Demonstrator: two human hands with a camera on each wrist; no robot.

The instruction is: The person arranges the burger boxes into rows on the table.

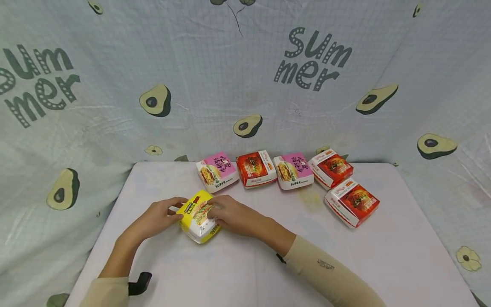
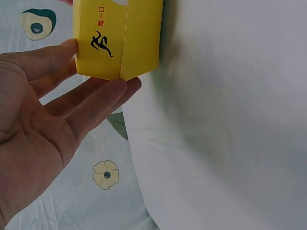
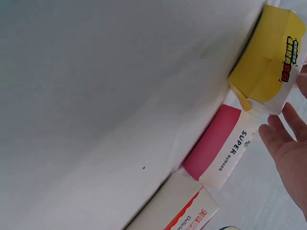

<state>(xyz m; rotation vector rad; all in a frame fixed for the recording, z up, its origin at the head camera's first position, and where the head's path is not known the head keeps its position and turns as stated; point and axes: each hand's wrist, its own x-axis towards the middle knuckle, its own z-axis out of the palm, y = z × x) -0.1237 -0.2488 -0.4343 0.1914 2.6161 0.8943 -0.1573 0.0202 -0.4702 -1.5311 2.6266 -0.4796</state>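
Note:
A yellow and white burger box (image 1: 197, 215) with a printed burger on its lid lies between the two hands, left of the table's middle. My left hand (image 1: 163, 215) holds its left side; in the left wrist view the thumb touches one edge of the yellow box (image 2: 117, 40) and the other fingers reach along its end. From the right, my right hand (image 1: 235, 215) grips the box, with fingers over its right side and part of the lid. In the right wrist view the fingertips of the right hand (image 3: 292, 143) meet the box's white edge.
Along the back of the white table (image 1: 268, 264) stand a pink burger box (image 1: 217, 172), a red one (image 1: 256, 169), another pink box (image 1: 293, 170) and a red box (image 1: 330, 168). Another red box (image 1: 352, 202) sits nearer, at the right. A printed cloth (image 1: 207, 85) hangs behind.

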